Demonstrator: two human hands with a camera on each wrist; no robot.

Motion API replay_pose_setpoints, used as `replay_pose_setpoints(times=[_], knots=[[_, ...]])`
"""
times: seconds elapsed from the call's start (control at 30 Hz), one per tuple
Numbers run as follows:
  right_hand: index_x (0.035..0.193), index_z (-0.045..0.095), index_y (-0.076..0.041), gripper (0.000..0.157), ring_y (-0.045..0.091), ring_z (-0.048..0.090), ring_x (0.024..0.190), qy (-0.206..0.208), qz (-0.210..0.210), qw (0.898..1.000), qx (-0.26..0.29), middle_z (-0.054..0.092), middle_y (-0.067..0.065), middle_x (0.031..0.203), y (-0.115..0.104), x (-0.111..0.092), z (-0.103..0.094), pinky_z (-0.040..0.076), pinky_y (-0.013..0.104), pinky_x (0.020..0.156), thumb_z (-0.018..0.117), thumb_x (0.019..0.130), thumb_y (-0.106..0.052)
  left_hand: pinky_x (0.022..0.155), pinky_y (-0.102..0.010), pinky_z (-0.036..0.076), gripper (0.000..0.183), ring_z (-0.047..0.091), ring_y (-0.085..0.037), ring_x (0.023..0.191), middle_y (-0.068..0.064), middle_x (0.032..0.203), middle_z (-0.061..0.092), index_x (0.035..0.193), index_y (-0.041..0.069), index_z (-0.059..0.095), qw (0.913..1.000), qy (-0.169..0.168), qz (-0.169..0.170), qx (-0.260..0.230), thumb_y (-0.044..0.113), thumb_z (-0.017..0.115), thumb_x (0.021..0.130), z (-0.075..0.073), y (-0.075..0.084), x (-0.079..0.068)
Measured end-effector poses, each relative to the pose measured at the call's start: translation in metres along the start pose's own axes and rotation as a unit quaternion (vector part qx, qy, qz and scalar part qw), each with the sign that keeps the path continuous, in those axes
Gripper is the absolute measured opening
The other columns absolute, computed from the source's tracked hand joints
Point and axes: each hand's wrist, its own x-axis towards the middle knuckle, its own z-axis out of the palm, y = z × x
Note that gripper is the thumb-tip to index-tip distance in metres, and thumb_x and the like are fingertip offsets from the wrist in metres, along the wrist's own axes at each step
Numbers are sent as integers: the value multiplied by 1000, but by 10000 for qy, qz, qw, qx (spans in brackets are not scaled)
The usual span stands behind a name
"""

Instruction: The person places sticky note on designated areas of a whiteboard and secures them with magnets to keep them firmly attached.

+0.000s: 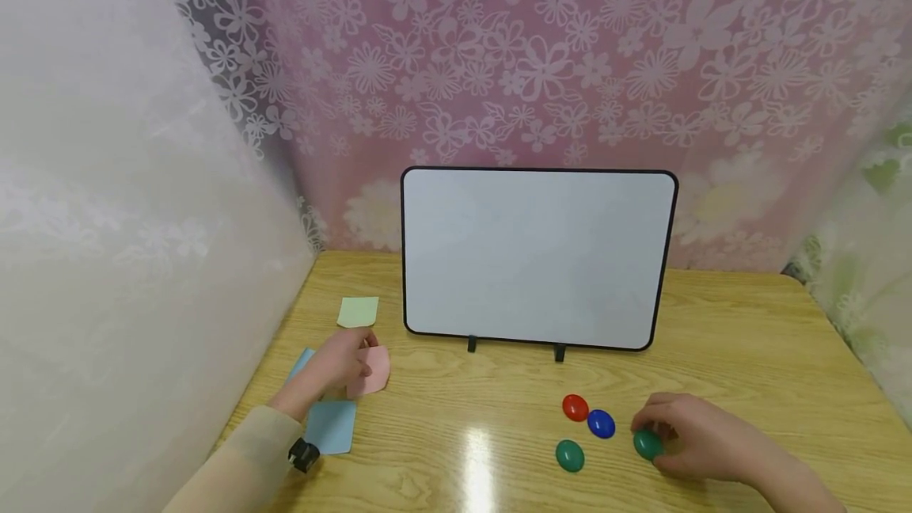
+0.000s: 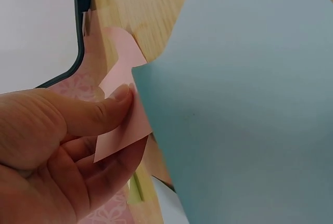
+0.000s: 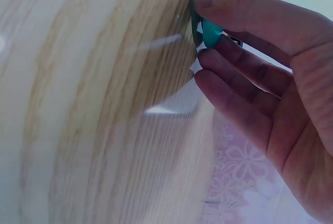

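My left hand (image 1: 343,359) pinches a pink sticky note (image 1: 374,370) between thumb and fingers over the left side of the table; the left wrist view shows the note (image 2: 125,63) bent, with the thumb on its face. Blue notes (image 1: 331,427) lie about that wrist, and a pale green note (image 1: 359,311) lies just beyond the fingers. A blue sheet (image 2: 250,99) looms large there. On the right, my right hand (image 1: 694,434) holds a round green magnet (image 1: 647,444) by its edges, at the tabletop. Left of it are a blue magnet (image 1: 602,423), a red magnet (image 1: 575,408) and another green magnet (image 1: 570,456).
A blank whiteboard (image 1: 534,260) with a black frame stands upright at the back of the wooden table (image 1: 442,402), on small black feet (image 1: 559,352). Behind it hangs a pink flowered curtain (image 1: 541,62). A whitish sheet (image 1: 128,220) borders the left side.
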Motion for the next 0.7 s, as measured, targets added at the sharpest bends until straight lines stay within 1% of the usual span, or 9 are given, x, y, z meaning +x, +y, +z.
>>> replay_pose_setpoints(times=[0.2, 0.4, 0.53, 0.7], knots=[[113, 77, -23, 34, -1, 59, 85, 50, -108, 9999, 31, 64, -17, 106, 3, 0, 0, 58, 26, 72, 93, 83, -22, 76, -43, 55, 26, 61, -22, 85, -7, 96, 67, 112, 3, 70, 9997, 15, 30, -245, -7, 80, 91, -4, 1, -3], [113, 77, -23, 33, -2, 59, 85, 141, -220, 9997, 28, 64, -18, 106, 5, -1, 0, 58, 26, 71, 93, 84, -23, 70, -39, 53, 23, 57, -20, 77, -3, 87, 63, 108, 4, 71, 9994, 36, -23, -334, -3, 84, 90, -5, 1, -5], [113, 77, -23, 33, -2, 59, 85, 139, -179, 9997, 23, 64, -18, 106, 4, -1, 0, 58, 26, 71, 93, 84, -25, 67, -37, 50, 21, 54, -19, 73, -1, 81, 61, 102, 6, 73, 9998, 77, -42, -194, 0, 86, 88, -5, -1, -4], [113, 77, -23, 32, -1, 58, 84, 219, -165, 9996, 4, 65, -18, 105, 4, 0, 0, 57, 26, 70, 92, 85, -25, 68, -39, 52, 19, 56, -18, 74, 2, 84, 63, 99, 11, 74, 9999, 109, -105, 60, 6, 88, 87, -7, -3, -4]])
